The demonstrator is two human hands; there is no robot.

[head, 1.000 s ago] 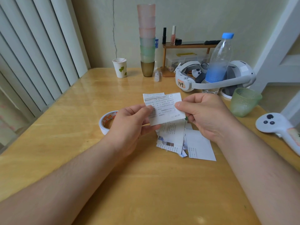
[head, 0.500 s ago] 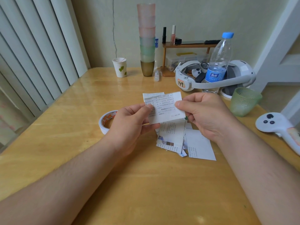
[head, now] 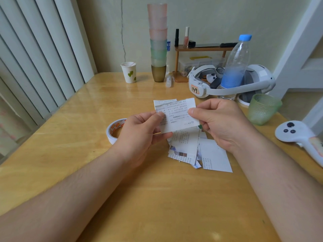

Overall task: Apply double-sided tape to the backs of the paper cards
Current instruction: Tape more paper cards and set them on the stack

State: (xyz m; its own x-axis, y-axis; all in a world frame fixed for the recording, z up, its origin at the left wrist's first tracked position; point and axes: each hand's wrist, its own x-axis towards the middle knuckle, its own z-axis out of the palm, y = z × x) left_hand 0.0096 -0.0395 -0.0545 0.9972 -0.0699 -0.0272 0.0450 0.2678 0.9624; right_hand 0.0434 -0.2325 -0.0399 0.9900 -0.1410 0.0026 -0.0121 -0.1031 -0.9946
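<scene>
Up above the counter: printed paper card pinched at its left edge by left hand, at its right edge by right hand, thumbs on the printed face. Behind that card, a second slip peeking out at the top left. Directly below the card, flat on the wood: loose pile of paper cards, overlapping, partly hidden by both hands. Left of the pile, half covered by the left hand: roll of double-sided tape, lying on its side. Right of the pile: green glass cup, then a white controller near the edge. Beyond the pile: white headset with a water bottle standing within its band, a stack of tumblers, a paper cup.
</scene>
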